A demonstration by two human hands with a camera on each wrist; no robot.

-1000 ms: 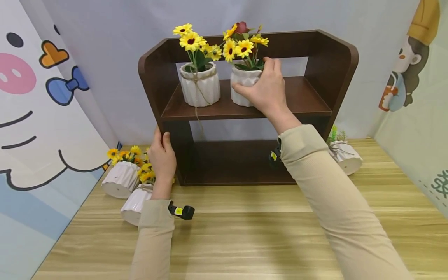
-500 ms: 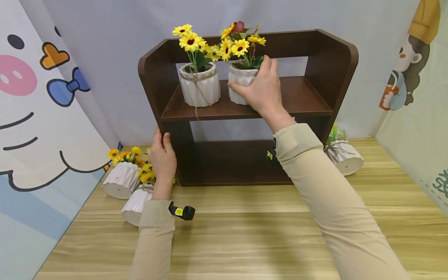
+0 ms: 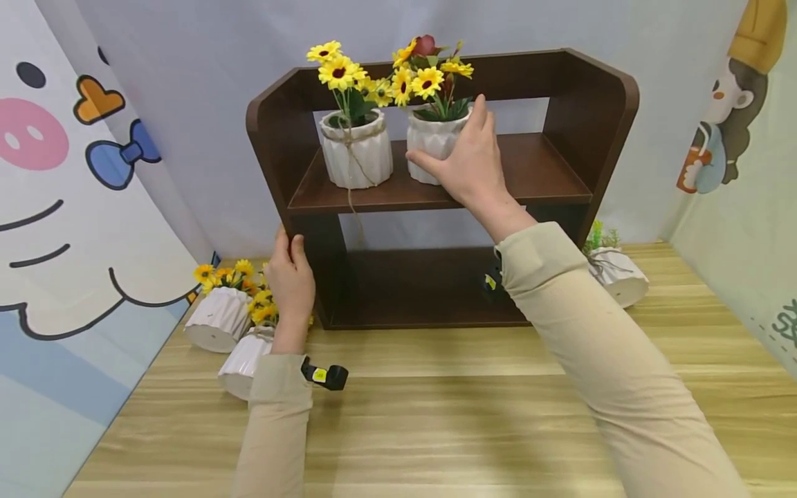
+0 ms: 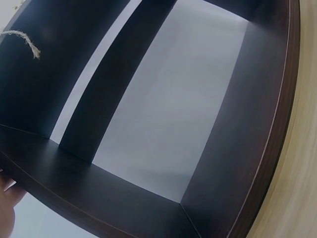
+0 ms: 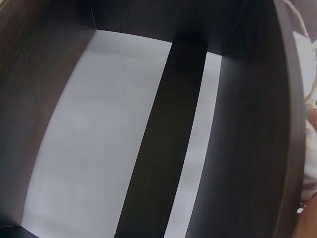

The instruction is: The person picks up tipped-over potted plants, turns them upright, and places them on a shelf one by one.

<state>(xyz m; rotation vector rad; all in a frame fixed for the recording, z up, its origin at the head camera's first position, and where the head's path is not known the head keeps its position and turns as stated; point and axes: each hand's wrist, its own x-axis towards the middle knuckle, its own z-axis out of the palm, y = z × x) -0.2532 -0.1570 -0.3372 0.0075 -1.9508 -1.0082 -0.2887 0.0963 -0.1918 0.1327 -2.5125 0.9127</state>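
My right hand (image 3: 470, 159) spans the white flower pot (image 3: 426, 146) with yellow sunflowers and a dark red bloom. Its thumb lies across the pot's front and its fingers extend along the right side. This pot stands on the upper board of a dark brown two-tier shelf (image 3: 436, 200). To its left on the same board is a white pot (image 3: 359, 159) of yellow daisies tied with twine. My left hand (image 3: 292, 280) rests against the shelf's left side panel, fingers pointing up. In the left wrist view, fingertips (image 4: 6, 184) touch the panel's outer face.
Two white pots (image 3: 218, 319) of yellow flowers lie tipped on the wooden table (image 3: 423, 415) left of the shelf, one partly behind my left forearm. Another tipped pot (image 3: 623, 280) with green sprigs lies at the right. A loose twine end (image 4: 25, 39) hangs over the board's front.
The right hand first shifted the sunflower pot slightly left on the upper board. Since then the pot has stayed put while the hand's fingers and thumb have spread wider. The left hand has stayed still.
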